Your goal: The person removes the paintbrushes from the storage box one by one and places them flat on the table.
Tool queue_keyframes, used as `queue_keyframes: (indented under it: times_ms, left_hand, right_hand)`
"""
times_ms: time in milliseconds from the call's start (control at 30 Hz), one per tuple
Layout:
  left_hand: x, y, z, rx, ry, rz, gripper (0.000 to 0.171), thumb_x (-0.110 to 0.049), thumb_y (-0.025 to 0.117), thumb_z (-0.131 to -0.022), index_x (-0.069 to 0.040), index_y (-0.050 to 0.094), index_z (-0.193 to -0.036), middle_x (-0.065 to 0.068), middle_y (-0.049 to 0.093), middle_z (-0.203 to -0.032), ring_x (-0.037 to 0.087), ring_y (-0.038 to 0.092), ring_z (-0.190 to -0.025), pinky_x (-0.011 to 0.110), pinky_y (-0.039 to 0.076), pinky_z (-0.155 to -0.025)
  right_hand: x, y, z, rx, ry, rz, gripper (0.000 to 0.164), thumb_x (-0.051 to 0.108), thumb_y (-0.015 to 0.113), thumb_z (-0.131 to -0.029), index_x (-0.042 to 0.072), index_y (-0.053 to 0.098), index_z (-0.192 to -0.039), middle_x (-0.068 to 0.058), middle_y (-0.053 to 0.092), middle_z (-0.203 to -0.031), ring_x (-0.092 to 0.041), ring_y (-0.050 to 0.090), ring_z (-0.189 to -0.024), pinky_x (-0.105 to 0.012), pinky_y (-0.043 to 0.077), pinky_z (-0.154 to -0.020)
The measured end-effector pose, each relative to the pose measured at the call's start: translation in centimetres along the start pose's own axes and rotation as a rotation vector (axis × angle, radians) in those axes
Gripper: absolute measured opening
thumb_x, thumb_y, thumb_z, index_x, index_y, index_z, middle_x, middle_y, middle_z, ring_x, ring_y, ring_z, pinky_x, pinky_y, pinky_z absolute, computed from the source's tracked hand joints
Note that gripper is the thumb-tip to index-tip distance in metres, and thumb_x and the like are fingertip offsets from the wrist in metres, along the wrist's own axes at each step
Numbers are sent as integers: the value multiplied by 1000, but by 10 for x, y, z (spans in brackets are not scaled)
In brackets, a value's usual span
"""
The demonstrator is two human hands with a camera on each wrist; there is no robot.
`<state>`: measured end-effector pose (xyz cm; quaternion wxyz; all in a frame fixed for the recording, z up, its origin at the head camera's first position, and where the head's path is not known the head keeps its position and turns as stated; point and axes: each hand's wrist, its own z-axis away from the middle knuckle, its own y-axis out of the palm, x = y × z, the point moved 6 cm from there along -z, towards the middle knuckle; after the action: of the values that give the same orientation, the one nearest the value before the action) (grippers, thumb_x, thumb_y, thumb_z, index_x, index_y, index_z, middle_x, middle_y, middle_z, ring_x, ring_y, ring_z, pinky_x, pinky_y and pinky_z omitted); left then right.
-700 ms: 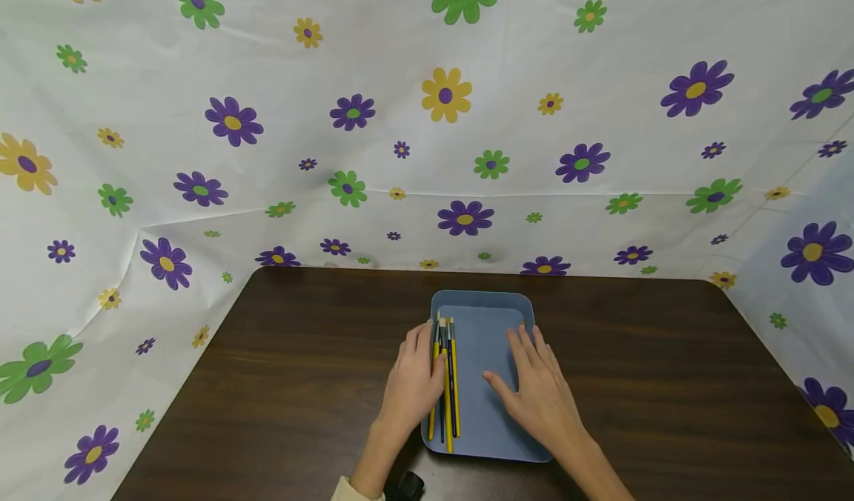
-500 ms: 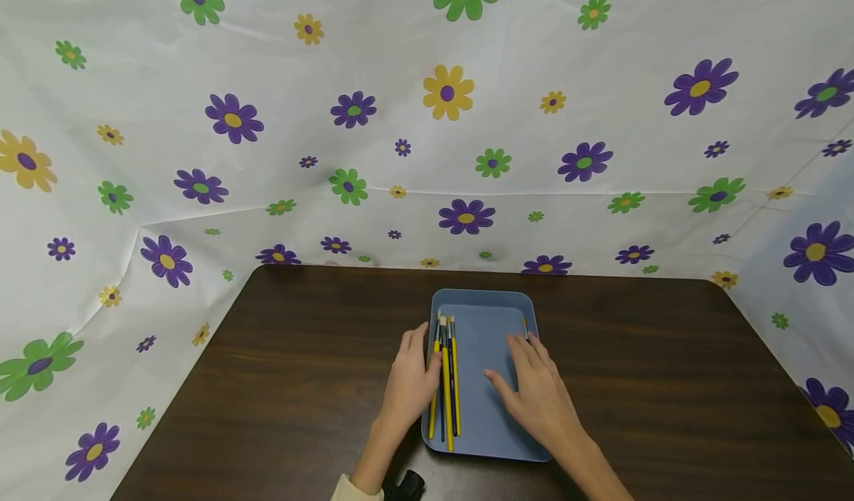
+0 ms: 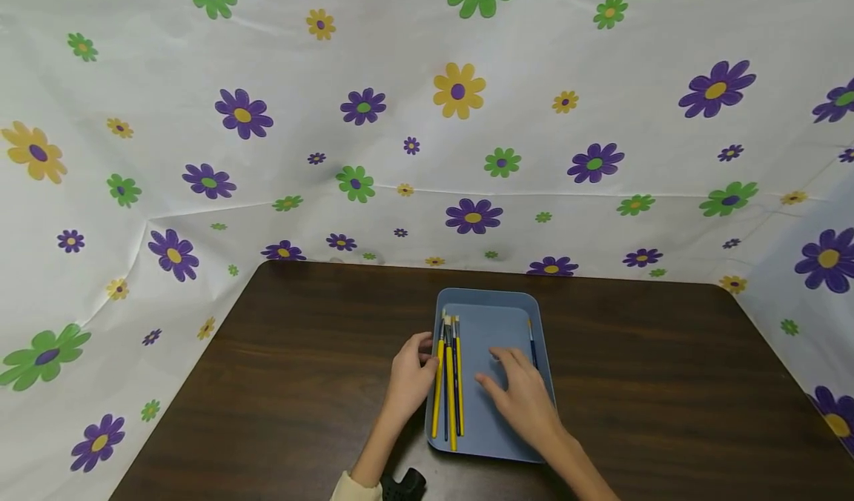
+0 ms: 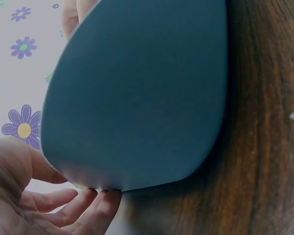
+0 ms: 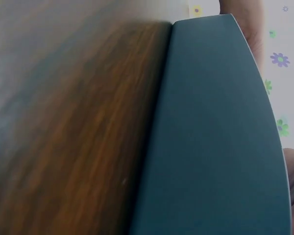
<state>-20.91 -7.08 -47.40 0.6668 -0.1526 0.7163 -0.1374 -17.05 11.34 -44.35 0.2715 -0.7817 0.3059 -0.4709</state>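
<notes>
A blue-grey tray [image 3: 491, 412] lies lengthwise on the table before me. Several paintbrushes [image 3: 450, 390] with yellow and dark handles rest side by side along its left part, bristles away from me. One thin dark paintbrush [image 3: 533, 349] lies by the right wall, partly covered. At the tray's left edge, my left hand [image 3: 408, 379] has its thumb over the rim and curled fingertips against the outside, as the tray's wall [image 4: 137, 107] shows in the left wrist view. My right hand [image 3: 527, 405] hovers over the tray's right half, fingers loosely bent, holding nothing visible.
The dark wooden table [image 3: 320, 353] extends to both sides of the tray. Behind it hangs a white flowered sheet [image 3: 400, 115]. A black device [image 3: 405, 485] shows below my left forearm, near the table's front edge.
My right hand has drawn back and leftward from the tray's right edge, uncovering the thin dark paintbrush. My left fingers have moved slightly nearer me and curled. The head view has shifted slightly.
</notes>
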Motion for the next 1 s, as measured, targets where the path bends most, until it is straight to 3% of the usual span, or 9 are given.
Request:
queue_keyframes:
  times_ms: [200, 533, 1000]
  left_hand:
    - [3, 0, -2, 3, -11, 23, 38, 2, 65, -91, 10, 63, -128, 22, 68, -117, 28, 69, -91, 40, 58, -76]
    - [7, 3, -1, 28, -62, 8, 36, -4, 65, -92, 9, 66, -126, 23, 67, -119, 29, 68, -90, 43, 58, -79]
    - [5, -2, -3, 18, -34, 2, 33, -5, 65, -93, 9, 68, -123, 21, 69, -114, 28, 70, -87, 41, 59, -76]
  right_hand:
    - [-3, 11, -7, 39, 100, -140, 32, -1, 84, -83, -7, 71, -112, -16, 69, -103, -25, 68, -87, -33, 58, -70]
    - [-9, 32, -19, 119, 251, -226, 23, -7, 81, -81, -9, 73, -103, -14, 74, -94, -23, 70, -81, -36, 59, -71]
    - [6, 48, -29, 243, 280, -230, 29, -10, 81, -78, -14, 68, -105, -9, 64, -83, -16, 65, -72, -33, 56, -65]
